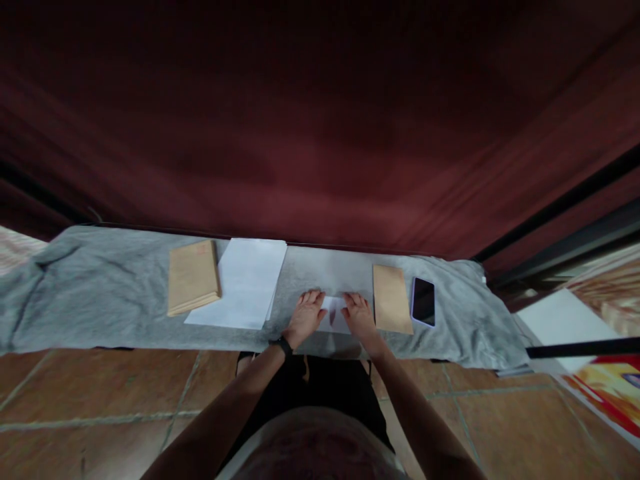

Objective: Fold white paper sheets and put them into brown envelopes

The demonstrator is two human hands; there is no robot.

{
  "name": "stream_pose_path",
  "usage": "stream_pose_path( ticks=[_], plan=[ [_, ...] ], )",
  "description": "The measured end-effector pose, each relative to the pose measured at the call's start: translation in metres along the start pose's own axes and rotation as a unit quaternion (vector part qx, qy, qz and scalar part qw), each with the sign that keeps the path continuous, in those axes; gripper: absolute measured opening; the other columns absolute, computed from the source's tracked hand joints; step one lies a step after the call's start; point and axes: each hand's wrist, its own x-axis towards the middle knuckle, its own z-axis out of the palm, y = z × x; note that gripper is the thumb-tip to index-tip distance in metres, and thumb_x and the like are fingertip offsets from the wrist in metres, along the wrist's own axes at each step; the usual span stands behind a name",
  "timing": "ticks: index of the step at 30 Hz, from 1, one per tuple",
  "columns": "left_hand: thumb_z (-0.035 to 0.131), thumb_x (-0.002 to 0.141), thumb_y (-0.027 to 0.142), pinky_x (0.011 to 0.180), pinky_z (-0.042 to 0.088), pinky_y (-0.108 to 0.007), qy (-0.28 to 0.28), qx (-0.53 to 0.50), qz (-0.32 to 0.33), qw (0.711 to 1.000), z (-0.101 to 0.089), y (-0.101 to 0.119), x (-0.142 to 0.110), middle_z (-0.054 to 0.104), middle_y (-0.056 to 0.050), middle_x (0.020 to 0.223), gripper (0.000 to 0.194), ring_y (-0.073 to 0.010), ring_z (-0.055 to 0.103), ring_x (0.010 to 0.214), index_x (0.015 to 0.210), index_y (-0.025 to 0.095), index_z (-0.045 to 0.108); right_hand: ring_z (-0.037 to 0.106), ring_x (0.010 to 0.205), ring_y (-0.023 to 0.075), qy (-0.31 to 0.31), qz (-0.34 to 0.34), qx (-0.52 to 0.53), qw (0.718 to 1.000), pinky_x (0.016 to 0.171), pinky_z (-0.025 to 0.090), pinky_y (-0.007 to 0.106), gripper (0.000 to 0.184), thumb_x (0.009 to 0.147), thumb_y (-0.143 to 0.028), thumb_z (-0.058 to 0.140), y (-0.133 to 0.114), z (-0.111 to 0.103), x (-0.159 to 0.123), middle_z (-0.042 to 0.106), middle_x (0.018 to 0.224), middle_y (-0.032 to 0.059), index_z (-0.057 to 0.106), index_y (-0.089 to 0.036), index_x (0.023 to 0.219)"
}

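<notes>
A small piece of white paper [334, 312], apparently folded, lies on the grey cloth in front of me. My left hand [306, 312] rests on its left side, fingers stretched out and pressing down. On the opposite side my right hand [359, 316] lies the same way, fingers extended over the paper's edge. The middle of the paper shows between the two thumbs, with a shadow on it. Just right of my right hand is a single brown envelope [392, 299]. A stack of white sheets [253, 283] lies to the left of my left hand.
A pile of brown envelopes [193, 277] partly overlaps the white sheets. A phone [423, 301] with a dark screen lies at the right. Grey cloth [110, 293] covers the narrow bench. Behind it rises a dark red surface [320, 147]; a white board [565, 323] leans at far right.
</notes>
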Motion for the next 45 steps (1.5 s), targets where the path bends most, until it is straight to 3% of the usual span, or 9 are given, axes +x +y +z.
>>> stream_pose_path(
  ticks=[7,12,18,24,29,32,36,40,45],
  plan=[
    [0.079,0.079,0.027,0.092,0.048,-0.038,-0.022,-0.008,0.002,1.000,-0.022,-0.005,0.028,0.067,-0.010,0.112,0.032,-0.0276,0.063,0.107,0.108,0.018,0.068,0.056,0.113,0.0254,-0.029,0.014,0.000,0.999,0.095,0.042,0.037,0.026,0.086,-0.023,0.064,-0.003,-0.019,0.028,0.067,0.118,0.0096,0.070,-0.021,0.112],
    [0.066,0.089,0.018,0.091,0.047,-0.038,0.002,-0.007,0.007,1.000,-0.049,0.002,0.031,0.068,-0.008,0.101,0.003,-0.0240,0.064,0.098,0.091,0.018,0.068,0.060,0.103,0.0217,-0.015,-0.004,0.019,1.000,0.090,0.044,0.032,0.012,0.091,-0.017,0.060,-0.005,-0.041,0.029,0.069,0.106,0.0060,0.071,-0.023,0.093],
    [0.049,0.100,0.020,0.100,0.044,-0.041,0.132,0.008,0.101,0.986,-0.083,0.011,0.006,0.067,-0.008,0.115,0.017,-0.0238,0.059,0.108,0.103,0.019,0.066,0.060,0.101,0.0233,0.127,-0.087,0.047,0.987,0.092,0.045,0.036,0.019,0.102,-0.023,0.047,-0.002,-0.071,0.000,0.069,0.106,0.0075,0.066,-0.022,0.105],
    [0.051,0.095,0.008,0.110,0.040,-0.040,0.083,0.050,0.169,0.981,-0.034,0.011,-0.046,0.067,-0.008,0.123,0.025,-0.0225,0.059,0.117,0.111,0.020,0.066,0.061,0.103,0.0232,0.117,-0.178,0.021,0.977,0.101,0.044,0.039,0.021,0.098,-0.012,0.049,-0.001,-0.034,-0.046,0.070,0.108,0.0075,0.067,-0.022,0.104],
    [0.052,0.098,0.020,0.112,0.040,-0.040,0.052,0.010,0.142,0.988,0.004,0.010,-0.072,0.067,-0.007,0.129,0.017,-0.0215,0.058,0.123,0.105,0.021,0.068,0.063,0.107,0.0221,0.093,-0.185,0.042,0.977,0.104,0.046,0.041,0.020,0.097,-0.012,0.051,0.003,-0.003,-0.074,0.071,0.113,0.0077,0.068,-0.021,0.105],
    [0.048,0.101,0.031,0.112,0.041,-0.042,0.057,-0.012,0.115,0.992,0.008,0.011,-0.069,0.064,-0.009,0.136,0.025,-0.0221,0.057,0.126,0.114,0.021,0.067,0.064,0.109,0.0215,0.091,-0.164,0.080,0.979,0.103,0.048,0.041,0.018,0.099,-0.021,0.052,0.002,0.000,-0.076,0.071,0.116,0.0082,0.069,-0.021,0.106],
    [0.037,0.102,0.026,0.118,0.034,-0.044,0.067,0.003,0.104,0.992,0.013,0.018,-0.052,0.050,-0.013,0.152,0.042,-0.0234,0.044,0.142,0.138,0.015,0.056,0.062,0.118,0.0216,0.098,-0.130,0.109,0.981,0.103,0.049,0.041,0.034,0.103,-0.027,0.041,-0.011,0.005,-0.060,0.069,0.127,0.0097,0.066,-0.020,0.125],
    [0.035,0.094,0.016,0.121,0.028,-0.044,0.054,0.044,0.092,0.993,0.030,0.024,-0.041,0.042,-0.017,0.157,0.058,-0.0232,0.034,0.149,0.151,0.007,0.040,0.053,0.134,0.0226,0.102,-0.129,0.074,0.984,0.113,0.042,0.043,0.047,0.104,-0.031,0.037,-0.026,0.023,-0.045,0.058,0.145,0.0113,0.048,-0.017,0.148],
    [0.037,0.092,0.016,0.124,0.022,-0.045,0.064,0.067,0.060,0.994,0.044,0.022,-0.042,0.038,-0.017,0.159,0.064,-0.0238,0.029,0.151,0.155,0.006,0.032,0.043,0.143,0.0226,0.123,-0.115,0.017,0.986,0.118,0.034,0.043,0.054,0.106,-0.036,0.034,-0.027,0.044,-0.047,0.049,0.153,0.0110,0.037,-0.015,0.155]
  ],
)
